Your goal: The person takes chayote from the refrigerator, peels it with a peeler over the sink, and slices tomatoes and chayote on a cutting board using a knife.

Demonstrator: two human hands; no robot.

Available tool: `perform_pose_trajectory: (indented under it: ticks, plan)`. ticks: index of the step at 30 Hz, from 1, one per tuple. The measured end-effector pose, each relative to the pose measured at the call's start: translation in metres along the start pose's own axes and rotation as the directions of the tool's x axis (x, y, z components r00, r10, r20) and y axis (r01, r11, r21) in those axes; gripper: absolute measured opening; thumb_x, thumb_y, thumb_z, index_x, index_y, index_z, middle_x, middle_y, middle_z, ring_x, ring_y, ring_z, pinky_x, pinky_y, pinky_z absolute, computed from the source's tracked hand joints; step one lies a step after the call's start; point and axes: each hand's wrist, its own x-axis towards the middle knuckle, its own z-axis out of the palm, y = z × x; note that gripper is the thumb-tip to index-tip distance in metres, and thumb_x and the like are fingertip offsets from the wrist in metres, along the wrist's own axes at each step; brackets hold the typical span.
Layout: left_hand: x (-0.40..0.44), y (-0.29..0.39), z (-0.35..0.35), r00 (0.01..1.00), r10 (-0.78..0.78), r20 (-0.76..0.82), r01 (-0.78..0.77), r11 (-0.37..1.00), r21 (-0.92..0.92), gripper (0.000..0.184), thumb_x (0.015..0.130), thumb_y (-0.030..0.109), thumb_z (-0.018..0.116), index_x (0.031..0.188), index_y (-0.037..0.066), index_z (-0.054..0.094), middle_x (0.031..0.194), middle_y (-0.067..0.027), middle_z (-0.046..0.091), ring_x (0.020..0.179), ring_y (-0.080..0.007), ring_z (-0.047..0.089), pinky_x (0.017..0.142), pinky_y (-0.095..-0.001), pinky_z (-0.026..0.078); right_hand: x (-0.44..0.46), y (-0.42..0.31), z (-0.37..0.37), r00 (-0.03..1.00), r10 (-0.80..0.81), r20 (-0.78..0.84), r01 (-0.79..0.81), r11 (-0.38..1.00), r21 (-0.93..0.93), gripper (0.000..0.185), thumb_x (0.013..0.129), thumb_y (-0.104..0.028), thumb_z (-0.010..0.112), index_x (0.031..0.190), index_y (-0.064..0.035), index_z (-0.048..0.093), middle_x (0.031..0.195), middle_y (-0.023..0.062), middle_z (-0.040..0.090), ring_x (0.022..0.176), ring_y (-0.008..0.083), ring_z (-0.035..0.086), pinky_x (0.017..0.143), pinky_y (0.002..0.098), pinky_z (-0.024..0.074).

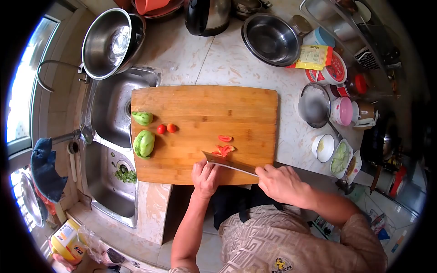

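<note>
My right hand (278, 182) is closed around the handle of a knife (232, 167), whose wide blade points left over the front part of the wooden cutting board (205, 102). Beside the blade's far end, my left hand (206, 176) has its fingers bent and pressed together; what they hold, if anything, is hidden. Just behind the blade lie red cut slices (226, 149), with one separate slice (225, 138) a little farther back. Two small whole tomatoes (166, 128) sit toward the board's left side, near two pale green vegetables (144, 144) at its left edge.
A double sink (109, 182) with green leaves in one basin adjoins the board's left side. Metal bowls (107, 43) stand at the back left, another basin (271, 39) at the back. A strainer (315, 105), a white bowl (322, 148) and small dishes line the right.
</note>
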Motion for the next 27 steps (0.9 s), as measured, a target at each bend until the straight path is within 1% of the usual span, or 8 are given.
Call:
perform_pose_trajectory:
  ticks: [2,5,11,12,15,17,23,27]
  plan:
    - [-0.003,-0.002,-0.001,0.999,0.007,0.033,-0.007,1.000,0.019,0.025,0.071,0.008,0.075,0.095,0.004,0.070,0.094,-0.0081,0.065,0.088,-0.0277,0.061,0.071,-0.0382,0.049,-0.006,-0.003,0.001,1.000,-0.003,0.015,0.004,0.998,-0.068,0.016,0.090,-0.018,0.061,0.094,-0.0037,0.055,0.078,0.0162,0.064,0.060,0.0330,0.067,0.052,0.0440,0.0539]
    - [-0.007,-0.004,0.000,0.999,-0.001,0.045,0.002,1.000,-0.012,0.026,0.071,0.008,0.073,0.096,0.003,0.069,0.095,-0.0091,0.064,0.089,-0.0285,0.061,0.072,-0.0394,0.049,-0.004,-0.004,0.006,1.000,0.013,0.021,-0.012,0.999,-0.042,0.017,0.090,-0.018,0.060,0.096,-0.0033,0.054,0.079,0.0170,0.064,0.064,0.0357,0.068,0.054,0.0458,0.0541]
    - [0.006,0.004,-0.001,0.999,-0.004,-0.032,0.003,0.999,-0.050,0.029,0.069,0.001,0.080,0.096,0.003,0.069,0.095,-0.0103,0.067,0.085,-0.0292,0.062,0.073,-0.0390,0.050,0.024,0.013,0.032,1.000,0.005,0.000,-0.005,0.994,0.112,0.015,0.090,-0.015,0.057,0.096,-0.0022,0.054,0.080,0.0186,0.065,0.073,0.0417,0.066,0.062,0.0511,0.0533]
    - [0.004,0.005,-0.001,1.000,-0.004,-0.031,0.003,0.999,-0.050,0.031,0.068,0.002,0.081,0.096,0.003,0.069,0.095,-0.0101,0.067,0.085,-0.0288,0.062,0.073,-0.0388,0.050,0.024,0.020,0.032,0.998,-0.021,-0.059,0.030,0.987,0.159,0.014,0.089,-0.014,0.057,0.095,-0.0019,0.054,0.079,0.0183,0.065,0.071,0.0419,0.066,0.063,0.0515,0.0534]
    - [0.002,0.003,-0.001,1.000,0.000,-0.025,-0.001,1.000,-0.031,0.032,0.068,0.003,0.081,0.098,0.003,0.069,0.096,-0.0090,0.067,0.085,-0.0272,0.062,0.072,-0.0377,0.049,0.018,0.014,0.017,0.999,0.037,-0.002,-0.037,0.985,0.166,0.013,0.090,-0.014,0.055,0.095,-0.0020,0.052,0.081,0.0192,0.064,0.072,0.0436,0.064,0.063,0.0537,0.0511]
    - [0.002,0.004,-0.001,1.000,0.001,-0.018,-0.001,1.000,0.002,0.029,0.071,0.004,0.077,0.099,0.003,0.069,0.097,-0.0079,0.065,0.086,-0.0258,0.062,0.070,-0.0366,0.049,0.008,0.006,0.010,1.000,0.028,0.009,-0.028,0.996,0.087,0.014,0.091,-0.015,0.057,0.094,-0.0031,0.052,0.080,0.0176,0.063,0.069,0.0416,0.065,0.062,0.0521,0.0518]
    - [-0.011,-0.003,0.000,0.999,0.018,0.035,-0.018,1.000,0.008,0.029,0.066,0.003,0.067,0.095,0.002,0.068,0.095,-0.0099,0.065,0.087,-0.0285,0.062,0.068,-0.0382,0.048,-0.011,-0.002,0.004,0.998,0.018,0.055,-0.016,0.999,-0.044,0.016,0.091,-0.018,0.059,0.096,-0.0030,0.054,0.081,0.0160,0.062,0.066,0.0389,0.066,0.060,0.0490,0.0528]
    - [-0.010,-0.001,-0.001,0.999,-0.003,0.036,0.003,1.000,-0.002,0.027,0.067,0.002,0.068,0.094,0.002,0.068,0.095,-0.0098,0.065,0.086,-0.0284,0.062,0.067,-0.0383,0.048,0.006,0.003,0.018,0.999,-0.009,0.049,0.010,1.000,-0.018,0.016,0.091,-0.018,0.058,0.096,-0.0032,0.054,0.079,0.0160,0.062,0.067,0.0390,0.066,0.061,0.0494,0.0532]
